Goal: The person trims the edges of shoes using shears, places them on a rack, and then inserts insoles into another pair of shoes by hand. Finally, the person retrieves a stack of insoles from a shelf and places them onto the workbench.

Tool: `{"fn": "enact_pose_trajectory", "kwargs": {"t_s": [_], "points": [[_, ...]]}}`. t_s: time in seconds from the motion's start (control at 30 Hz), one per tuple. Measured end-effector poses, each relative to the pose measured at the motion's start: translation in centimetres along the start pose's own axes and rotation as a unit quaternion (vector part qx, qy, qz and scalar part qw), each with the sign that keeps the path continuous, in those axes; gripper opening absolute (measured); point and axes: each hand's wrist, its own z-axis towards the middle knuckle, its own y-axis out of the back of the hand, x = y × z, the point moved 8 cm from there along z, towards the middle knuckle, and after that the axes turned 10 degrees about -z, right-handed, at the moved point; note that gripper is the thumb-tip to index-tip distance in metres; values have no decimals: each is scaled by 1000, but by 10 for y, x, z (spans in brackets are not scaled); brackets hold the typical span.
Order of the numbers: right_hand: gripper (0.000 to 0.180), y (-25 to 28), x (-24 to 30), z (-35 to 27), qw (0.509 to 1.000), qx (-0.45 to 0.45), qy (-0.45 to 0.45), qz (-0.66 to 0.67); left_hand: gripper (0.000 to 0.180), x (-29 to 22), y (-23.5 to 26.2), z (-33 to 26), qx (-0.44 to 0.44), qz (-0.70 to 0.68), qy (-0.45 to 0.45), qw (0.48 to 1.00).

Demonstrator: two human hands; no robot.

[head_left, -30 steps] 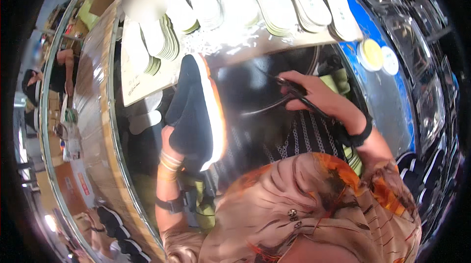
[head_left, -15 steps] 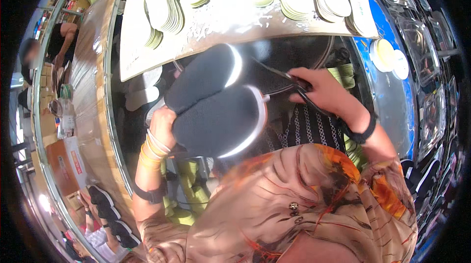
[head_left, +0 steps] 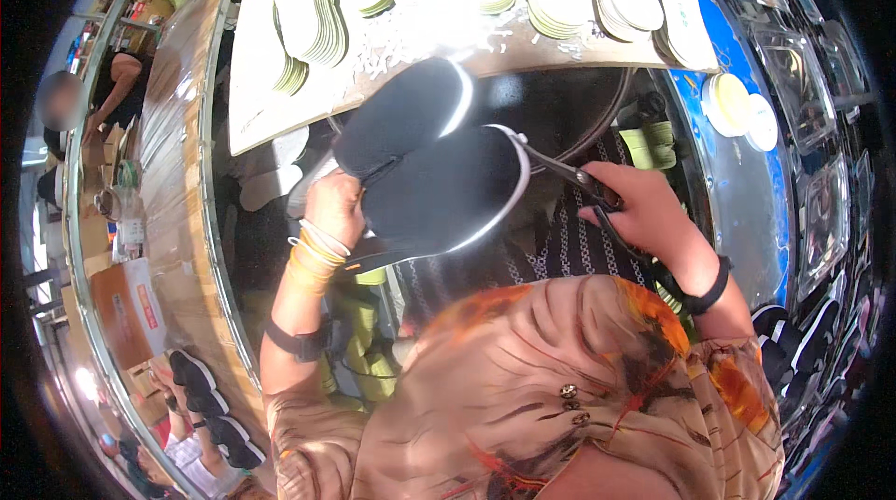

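Note:
A pair of black shoes with white sole edges is held side by side, the far shoe (head_left: 401, 113) behind the near shoe (head_left: 443, 192). My left hand (head_left: 334, 206) is closed around their left ends, its fingers partly hidden by the shoes. In my right hand (head_left: 644, 206) is a pair of dark scissors (head_left: 565, 170), with fingers and thumb at the handles. The scissor tips are at the white edge on the near shoe's right end; whether they touch it or lie just in front is hard to tell.
Beyond the shoes, a pale board (head_left: 411, 43) carries several stacks of light insoles (head_left: 327, 20) and small white scraps. Two round tubs (head_left: 728, 104) stand on the blue surface at right. A wrapped bench (head_left: 173, 145) runs along the left, with other people past it.
The shoes have moved up and to the right with my left hand. The scissors have swung from above the near shoe's end to its edge, and my right hand is lower and farther right.

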Motion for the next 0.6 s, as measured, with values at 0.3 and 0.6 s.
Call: {"fn": "enact_pose_trajectory", "kwargs": {"t_s": [0.3, 0.6], "points": [[42, 16, 4, 4, 999, 33, 12, -17, 12, 5, 3, 4, 10, -101, -48, 994], [30, 42, -179, -119, 768, -328, -463, 297, 13, 10, 40, -140, -59, -181, 93, 977]]}}
